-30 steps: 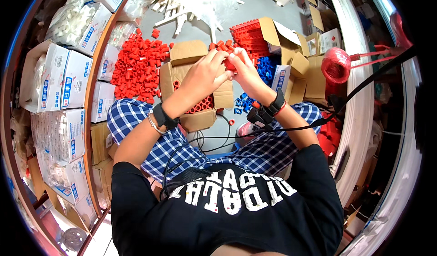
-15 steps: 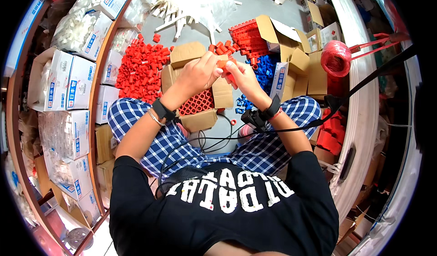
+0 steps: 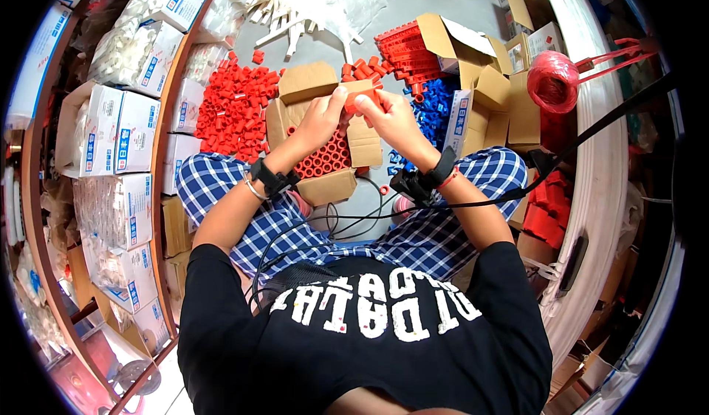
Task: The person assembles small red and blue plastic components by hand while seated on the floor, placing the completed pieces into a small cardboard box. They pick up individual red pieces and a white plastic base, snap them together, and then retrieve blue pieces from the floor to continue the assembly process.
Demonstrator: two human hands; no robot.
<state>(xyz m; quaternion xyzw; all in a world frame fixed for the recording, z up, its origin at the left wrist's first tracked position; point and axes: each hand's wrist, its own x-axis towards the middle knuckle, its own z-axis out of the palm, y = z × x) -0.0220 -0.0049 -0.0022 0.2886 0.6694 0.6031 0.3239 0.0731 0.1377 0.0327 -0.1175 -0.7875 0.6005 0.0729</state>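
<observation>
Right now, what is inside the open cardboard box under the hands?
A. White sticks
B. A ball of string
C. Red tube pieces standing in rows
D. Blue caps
C: the open cardboard box under the left hand and right hand shows red tube pieces packed in rows, round ends up.

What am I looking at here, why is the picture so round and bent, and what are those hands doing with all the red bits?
This is one view from a wide fisheye camera worn on a person's head, looking down, so straight edges curve. There is no machine: the left hand and right hand are the wearer's own, with a strapped band and cables at each wrist. Together they hold a row of red plastic caps above an open cardboard box partly filled with neat rows of the same caps. On the floor lie a loose pile of red caps, some blue caps, a red twine spool and, on the left, stacked white cartons.
</observation>
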